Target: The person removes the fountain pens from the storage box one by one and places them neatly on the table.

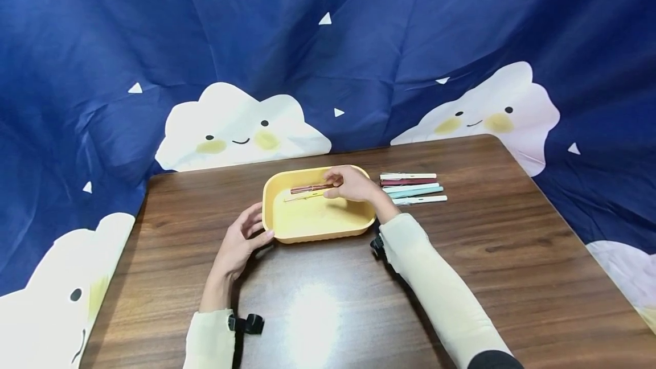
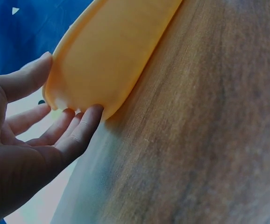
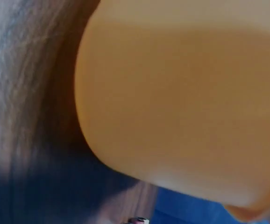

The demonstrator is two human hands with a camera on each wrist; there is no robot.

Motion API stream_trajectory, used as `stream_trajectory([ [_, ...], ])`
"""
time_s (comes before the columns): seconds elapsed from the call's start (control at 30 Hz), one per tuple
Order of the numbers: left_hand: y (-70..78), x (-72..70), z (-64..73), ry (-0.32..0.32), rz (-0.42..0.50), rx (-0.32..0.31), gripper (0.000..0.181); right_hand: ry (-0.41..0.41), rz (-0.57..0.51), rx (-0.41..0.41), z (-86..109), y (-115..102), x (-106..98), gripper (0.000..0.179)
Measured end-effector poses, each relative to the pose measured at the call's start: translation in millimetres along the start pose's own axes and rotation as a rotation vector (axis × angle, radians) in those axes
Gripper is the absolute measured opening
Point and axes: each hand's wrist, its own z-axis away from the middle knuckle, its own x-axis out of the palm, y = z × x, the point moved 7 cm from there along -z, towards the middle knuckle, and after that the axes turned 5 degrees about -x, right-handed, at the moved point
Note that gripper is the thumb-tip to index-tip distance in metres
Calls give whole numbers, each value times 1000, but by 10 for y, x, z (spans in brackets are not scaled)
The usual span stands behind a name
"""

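Observation:
A yellow tray (image 1: 319,237) sits on the table. My left hand (image 1: 240,246) holds its left end; in the left wrist view the thumb lies at the tray's rim and the curled fingers (image 2: 86,126) touch its outer wall. Over the tray's right rear part reaches my right hand (image 1: 356,184), thumb and curled fingers around the right end of a reddish-brown pen (image 1: 303,189). Just in front of that pen is a yellow pen (image 1: 302,195), its right end by the thumb. The right wrist view shows only the tray's outer wall (image 3: 181,107), not the fingers.
Right of the tray lie several pens side by side: white (image 1: 417,176), dark red (image 1: 417,181), teal (image 1: 422,191) and a nearer white one (image 1: 427,199). The right forearm partly covers their left ends. Behind the wooden table (image 1: 512,244) hangs a blue cloud-patterned cloth (image 1: 359,44).

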Motion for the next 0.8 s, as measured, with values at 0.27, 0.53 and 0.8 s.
stream_trajectory([
  [0.27, 5, 0, 4, 0, 2, -5, 74, 35, 29, -18, -55, 57, 73, 37],
  [0.53, 0, 4, 5, -1, 7, -3, 74, 35, 125, -20, -66, 97, 147, 31],
  [0.8, -5, -5, -8, -8, 12, 4, 74, 35, 254, 62, -71, 129, 201, 26],
])
